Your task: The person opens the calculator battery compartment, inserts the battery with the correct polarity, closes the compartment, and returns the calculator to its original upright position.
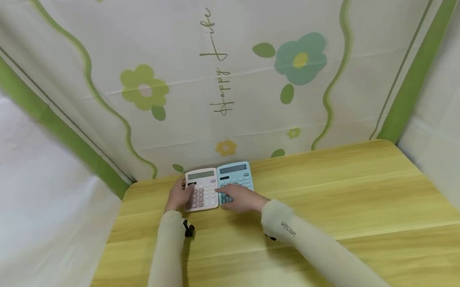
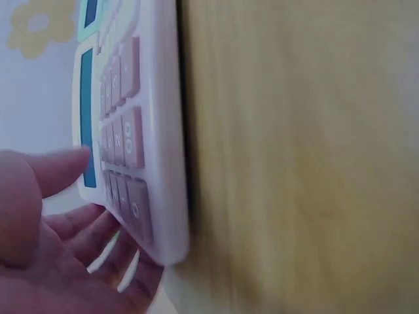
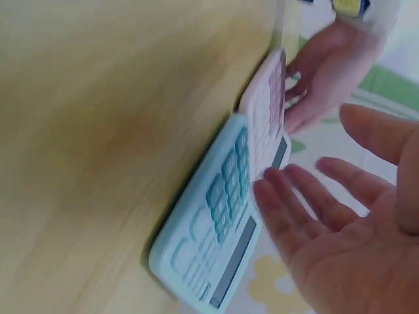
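Two calculators lie side by side at the back of the table, a pink one [image 1: 202, 189] on the left and a light blue one [image 1: 233, 169] on the right. My left hand [image 1: 178, 196] is at the pink calculator's left edge. In the left wrist view its fingers [image 2: 88, 239] reach the calculator's side, while the thumb overlaps the display. Over the lower part of the blue calculator [image 3: 196, 248] extends my right hand [image 1: 242, 197], its fingers loosely straight and pointing toward the seam between the two. Nothing is gripped in the right palm.
The wooden table [image 1: 249, 278] stretches in front of the calculators and to both sides. A white curtain [image 1: 179, 33] with printed flowers rises right behind them. White sheets [image 1: 13, 203] hang at the left and right.
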`<state>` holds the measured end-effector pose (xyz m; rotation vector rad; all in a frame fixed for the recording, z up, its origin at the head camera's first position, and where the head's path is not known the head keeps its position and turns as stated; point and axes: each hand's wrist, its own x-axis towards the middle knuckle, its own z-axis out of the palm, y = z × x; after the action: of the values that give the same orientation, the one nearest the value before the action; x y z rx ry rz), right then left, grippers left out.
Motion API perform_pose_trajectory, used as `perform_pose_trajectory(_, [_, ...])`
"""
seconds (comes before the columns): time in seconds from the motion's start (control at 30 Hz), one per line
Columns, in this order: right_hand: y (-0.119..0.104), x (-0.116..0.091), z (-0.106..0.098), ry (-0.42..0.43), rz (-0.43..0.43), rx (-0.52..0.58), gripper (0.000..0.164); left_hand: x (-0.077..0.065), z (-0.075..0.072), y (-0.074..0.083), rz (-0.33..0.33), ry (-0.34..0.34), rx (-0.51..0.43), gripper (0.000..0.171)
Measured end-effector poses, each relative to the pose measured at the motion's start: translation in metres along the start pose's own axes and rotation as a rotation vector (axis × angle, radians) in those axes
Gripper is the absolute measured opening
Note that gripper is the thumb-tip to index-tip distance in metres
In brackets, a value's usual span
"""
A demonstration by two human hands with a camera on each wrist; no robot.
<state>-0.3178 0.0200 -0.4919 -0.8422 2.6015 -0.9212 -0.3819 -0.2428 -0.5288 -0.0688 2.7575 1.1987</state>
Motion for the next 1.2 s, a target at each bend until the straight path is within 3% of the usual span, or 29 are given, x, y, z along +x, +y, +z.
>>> perform_pose_trajectory(0.2, [-0.007, -0.001, 0.008, 0.017, -0.021, -0.028, 0.056, 0.007, 0.000, 0.000, -0.035, -0.002, 0.008, 0.052])
perform_pose_trajectory(0.6, [-0.008, -0.015, 0.004, 0.038, -0.064, -0.027, 0.054, -0.017, -0.011, -0.006, 0.010, 0.007, 0.064, 0.040])
perform_pose_trajectory(0.93, [-0.006, -0.029, 0.003, -0.031, -0.039, -0.017, 0.049, -0.053, -0.010, -0.023, 0.003, -0.027, 0.096, 0.041])
perform_pose_trajectory(1.2, [-0.001, -0.050, 0.003, -0.043, -0.039, 0.019, 0.049, -0.093, -0.009, -0.025, 0.050, -0.036, 0.140, 0.042])
